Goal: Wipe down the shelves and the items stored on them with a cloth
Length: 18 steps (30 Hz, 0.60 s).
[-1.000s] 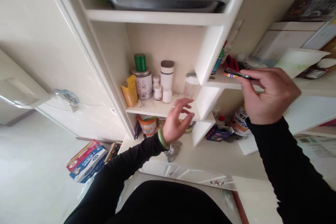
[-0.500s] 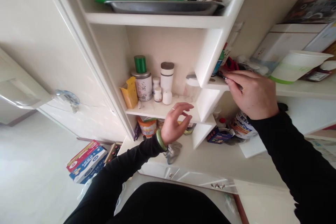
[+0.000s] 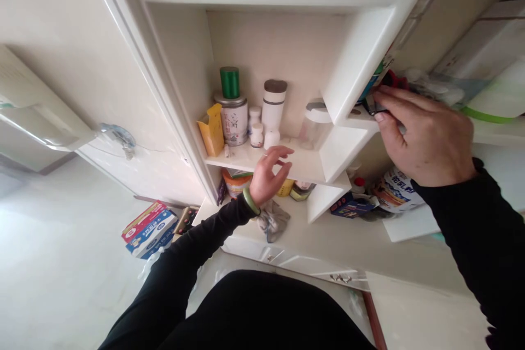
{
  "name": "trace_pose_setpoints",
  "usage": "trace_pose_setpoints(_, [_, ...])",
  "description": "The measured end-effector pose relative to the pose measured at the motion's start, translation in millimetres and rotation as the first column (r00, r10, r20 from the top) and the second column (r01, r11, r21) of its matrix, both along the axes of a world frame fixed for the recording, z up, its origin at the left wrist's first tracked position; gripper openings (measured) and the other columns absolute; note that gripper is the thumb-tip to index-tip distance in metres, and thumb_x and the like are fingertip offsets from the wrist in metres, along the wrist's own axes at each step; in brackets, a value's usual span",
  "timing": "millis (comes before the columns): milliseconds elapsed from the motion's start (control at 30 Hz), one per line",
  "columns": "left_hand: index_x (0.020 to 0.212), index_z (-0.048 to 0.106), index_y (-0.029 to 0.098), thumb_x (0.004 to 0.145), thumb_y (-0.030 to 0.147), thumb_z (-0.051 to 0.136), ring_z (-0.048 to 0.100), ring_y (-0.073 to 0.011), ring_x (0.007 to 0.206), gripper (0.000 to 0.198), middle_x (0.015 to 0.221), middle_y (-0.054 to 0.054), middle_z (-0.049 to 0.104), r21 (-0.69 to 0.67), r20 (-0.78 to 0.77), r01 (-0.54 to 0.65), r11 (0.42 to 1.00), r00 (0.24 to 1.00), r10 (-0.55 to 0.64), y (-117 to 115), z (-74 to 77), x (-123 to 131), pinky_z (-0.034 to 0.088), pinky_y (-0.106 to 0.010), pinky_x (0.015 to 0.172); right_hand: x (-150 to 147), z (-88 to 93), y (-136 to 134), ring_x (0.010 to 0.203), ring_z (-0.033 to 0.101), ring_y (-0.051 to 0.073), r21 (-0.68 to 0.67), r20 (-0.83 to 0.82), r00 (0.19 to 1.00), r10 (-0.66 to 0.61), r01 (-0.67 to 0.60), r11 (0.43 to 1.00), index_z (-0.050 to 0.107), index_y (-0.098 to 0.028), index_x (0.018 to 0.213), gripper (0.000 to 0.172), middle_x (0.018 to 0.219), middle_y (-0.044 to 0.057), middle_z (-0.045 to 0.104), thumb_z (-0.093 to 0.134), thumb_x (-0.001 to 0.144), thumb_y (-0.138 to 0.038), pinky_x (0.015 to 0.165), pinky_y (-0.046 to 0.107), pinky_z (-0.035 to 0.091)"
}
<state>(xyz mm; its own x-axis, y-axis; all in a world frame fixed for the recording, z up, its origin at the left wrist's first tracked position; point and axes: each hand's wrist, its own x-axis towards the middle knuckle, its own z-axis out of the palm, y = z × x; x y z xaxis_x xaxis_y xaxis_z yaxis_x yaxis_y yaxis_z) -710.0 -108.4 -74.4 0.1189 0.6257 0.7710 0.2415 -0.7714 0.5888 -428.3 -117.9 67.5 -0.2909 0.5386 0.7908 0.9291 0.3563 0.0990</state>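
Observation:
My left hand (image 3: pixel 268 176), with a green bangle at the wrist, hovers in front of the middle shelf (image 3: pixel 305 167), fingers curled but apart and holding nothing. Behind it stand a white bottle with a brown lid (image 3: pixel 274 106), small white bottles (image 3: pixel 256 135), a tin (image 3: pixel 235 123) with a green canister (image 3: pixel 229 83) on top, and a yellow box (image 3: pixel 212 131). At the right shelf, my right hand (image 3: pixel 424 139) pinches a small dark object (image 3: pixel 371 108) between thumb and fingers, beside a blue-green bottle (image 3: pixel 371 85). What the object is cannot be made out.
A clear jar (image 3: pixel 314 126) stands right on the middle shelf. A grey cloth (image 3: pixel 273 221) lies on the counter (image 3: pixel 328 240) below. A blue box (image 3: pixel 353 206) sits in the lower right compartment. Colourful boxes (image 3: pixel 150 229) rest at the lower left. The upright divider (image 3: pixel 373 60) separates the shelves.
The view has shifted, with the shelves appearing larger and higher. My right hand appears further right, still pinching the small dark object. My left hand keeps nearly the same curled pose.

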Motion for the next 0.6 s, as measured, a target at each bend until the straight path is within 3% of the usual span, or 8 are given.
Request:
trace_pose_setpoints(67, [0.124, 0.069, 0.019, 0.101, 0.021, 0.06, 0.07, -0.0163, 0.105, 0.024, 0.123, -0.011, 0.072, -0.022, -0.001, -0.047, 0.999, 0.999, 0.047, 6.5, -6.7, -9.4, 0.062, -0.029, 0.088, 2.5, -3.8, -4.1, 0.138, 0.07, 0.024, 0.036, -0.004, 1.0, 0.029, -0.029, 0.999, 0.071, -0.02, 0.146, 0.043, 0.15, 0.008, 0.072, 0.053, 0.109, -0.034, 0.11, 0.038, 0.056])
trace_pose_setpoints(133, [0.122, 0.07, 0.019, 0.101, 0.018, 0.06, 0.07, -0.0162, 0.107, 0.024, 0.122, -0.01, 0.072, -0.029, 0.012, -0.1, 0.995, 0.995, 0.101, 12.8, -12.9, -18.8, 0.062, -0.029, 0.089, 4.0, -14.3, -11.0, 0.138, 0.07, 0.026, 0.161, -0.005, 0.995, 0.095, -0.093, 0.982, 0.071, -0.019, 0.144, 0.044, 0.149, 0.01, 0.073, 0.056, 0.108, -0.039, 0.113, 0.042, 0.057])
trace_pose_setpoints(267, [0.118, 0.07, 0.018, 0.101, 0.018, 0.06, 0.071, -0.0161, 0.104, 0.02, 0.117, -0.009, 0.072, -0.007, 0.07, -0.193, 0.981, 0.979, 0.193, 24.1, -21.7, -31.6, 0.061, -0.03, 0.09, -12.2, -58.0, -32.9, 0.124, 0.077, 0.028, 0.451, -0.064, 0.933, 0.354, -0.289, 0.844, 0.074, -0.028, 0.138, 0.038, 0.137, 0.007, 0.079, 0.062, 0.102, -0.034, 0.106, 0.048, 0.062])
trace_pose_setpoints(300, [0.118, 0.07, 0.018, 0.101, 0.019, 0.06, 0.071, -0.0163, 0.103, 0.019, 0.117, -0.009, 0.072, 0.003, 0.083, -0.203, 0.979, 0.976, 0.202, 26.4, -22.8, -31.8, 0.061, -0.031, 0.091, -21.2, -71.5, -38.6, 0.118, 0.079, 0.027, 0.446, -0.082, 0.903, 0.423, -0.346, 0.825, 0.074, -0.032, 0.137, 0.039, 0.132, 0.005, 0.081, 0.064, 0.1, -0.029, 0.102, 0.047, 0.064])
trace_pose_setpoints(400, [0.124, 0.067, 0.019, 0.105, 0.022, 0.057, 0.071, -0.0181, 0.109, 0.022, 0.123, -0.011, 0.071, 0.03, 0.106, -0.167, 0.986, 0.981, 0.163, 33.0, -24.2, -19.8, 0.063, -0.034, 0.094, -54.5, -111.4, -51.8, 0.121, 0.078, 0.027, 0.23, -0.223, 0.812, 0.539, -0.494, 0.839, 0.069, -0.03, 0.144, 0.051, 0.136, 0.006, 0.079, 0.07, 0.094, -0.019, 0.103, 0.047, 0.065])
trace_pose_setpoints(500, [0.143, 0.056, 0.019, 0.107, 0.026, 0.056, 0.069, -0.0237, 0.127, 0.037, 0.143, -0.016, 0.065, 0.022, 0.069, -0.05, 0.999, 0.996, 0.049, 45.2, -23.7, 12.1, 0.062, -0.043, 0.107, -85.6, -149.8, -58.0, 0.137, 0.07, 0.03, 0.03, -0.454, 0.738, 0.499, -0.547, 0.836, 0.064, -0.028, 0.151, 0.052, 0.15, 0.011, 0.071, 0.065, 0.099, -0.019, 0.113, 0.052, 0.062])
trace_pose_setpoints(600, [0.158, 0.039, 0.019, 0.099, 0.033, 0.076, 0.06, -0.0353, 0.144, 0.071, 0.159, -0.022, 0.055, -0.054, 0.033, -0.051, 0.997, 0.998, 0.053, 69.1, -18.0, 52.7, 0.054, -0.057, 0.12, -106.6, -191.9, -64.1, 0.144, 0.065, 0.031, -0.04, -0.68, 0.609, 0.409, -0.587, 0.808, 0.064, -0.028, 0.15, 0.047, 0.154, 0.013, 0.068, 0.061, 0.103, -0.023, 0.12, 0.057, 0.057])
